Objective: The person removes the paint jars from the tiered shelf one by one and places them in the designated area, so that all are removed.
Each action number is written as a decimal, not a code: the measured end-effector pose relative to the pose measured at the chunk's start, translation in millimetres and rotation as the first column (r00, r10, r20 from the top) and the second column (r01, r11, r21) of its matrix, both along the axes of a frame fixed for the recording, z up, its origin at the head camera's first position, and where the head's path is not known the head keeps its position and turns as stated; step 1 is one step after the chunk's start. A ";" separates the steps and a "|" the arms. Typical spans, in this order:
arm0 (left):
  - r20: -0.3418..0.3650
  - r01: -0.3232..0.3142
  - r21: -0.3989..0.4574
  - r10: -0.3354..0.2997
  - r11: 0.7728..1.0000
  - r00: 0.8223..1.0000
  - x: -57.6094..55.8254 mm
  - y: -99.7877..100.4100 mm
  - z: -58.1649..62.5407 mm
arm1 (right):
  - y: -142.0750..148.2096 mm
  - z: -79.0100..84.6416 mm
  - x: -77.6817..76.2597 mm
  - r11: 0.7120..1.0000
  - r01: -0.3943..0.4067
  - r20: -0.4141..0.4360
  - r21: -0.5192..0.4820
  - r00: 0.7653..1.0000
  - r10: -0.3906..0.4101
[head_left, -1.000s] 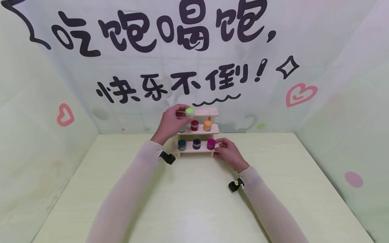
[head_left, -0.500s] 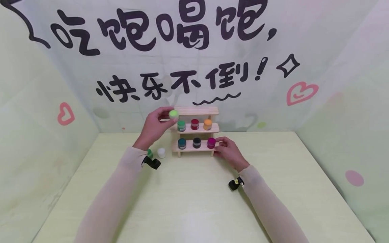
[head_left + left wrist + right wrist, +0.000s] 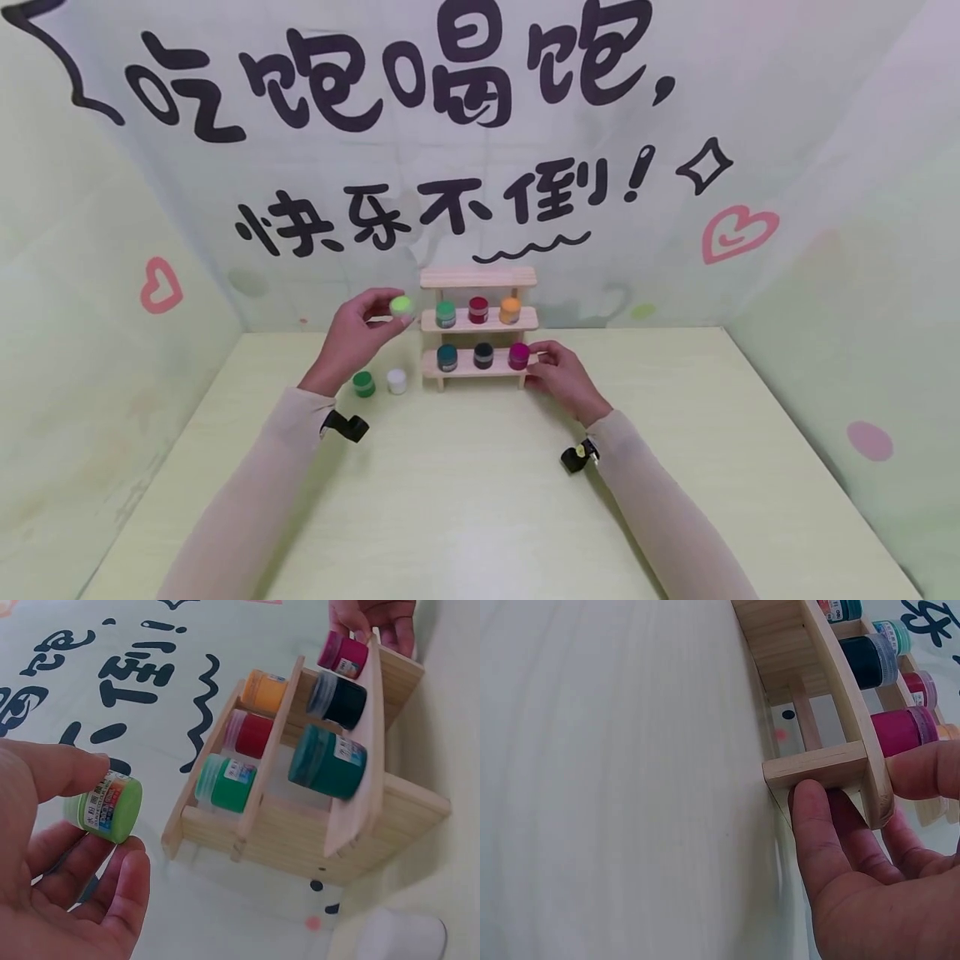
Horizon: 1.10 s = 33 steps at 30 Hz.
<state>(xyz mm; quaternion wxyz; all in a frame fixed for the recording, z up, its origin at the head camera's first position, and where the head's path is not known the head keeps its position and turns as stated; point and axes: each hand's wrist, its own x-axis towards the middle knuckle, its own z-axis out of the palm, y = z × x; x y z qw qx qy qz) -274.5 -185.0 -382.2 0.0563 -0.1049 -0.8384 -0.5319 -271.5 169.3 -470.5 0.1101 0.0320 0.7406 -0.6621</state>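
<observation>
My left hand [image 3: 351, 337] pinches a light green paint jar [image 3: 402, 307] between thumb and fingers, held up just left of a three-tier wooden display shelf [image 3: 480, 277]. In the left wrist view the jar's printed label [image 3: 103, 799] shows. My right hand [image 3: 567, 380] grips the right end of the bottom tier, thumb on top beside the magenta jar [image 3: 519, 356] and fingers below the board. Left of magenta stand a black jar [image 3: 483, 357] and a dark teal jar [image 3: 447, 358]. The middle tier bears a green jar [image 3: 446, 314], a red jar [image 3: 478, 310] and an orange jar [image 3: 510, 311].
On the table [image 3: 465, 483], left of the shelf, stand a dark green jar [image 3: 363, 383] and a white jar [image 3: 397, 382]. A printed cloth backdrop [image 3: 300, 175] rises right behind the shelf, with side panels at left and right.
My left hand has moved left and down with the light green jar, away from the top tier. The middle tier's green jar and two jars on the table came into sight. My right hand stays put.
</observation>
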 end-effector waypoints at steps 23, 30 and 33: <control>0.073 -0.085 -0.044 0.089 0.995 0.993 21.0 -70.4 -53.1 | -2.6 -0.9 -0.2 1.000 0.006 0.004 0.010 1.000 -0.006; 0.117 -0.113 -0.119 0.127 0.987 0.985 30.2 -93.2 -67.5 | -2.4 -1.4 -0.4 1.000 0.005 0.012 0.012 1.000 -0.005; 0.130 -0.118 -0.144 0.137 0.982 0.982 32.3 -101.0 -72.8 | -2.0 -1.2 -1.1 1.000 0.011 0.009 0.019 1.000 -0.011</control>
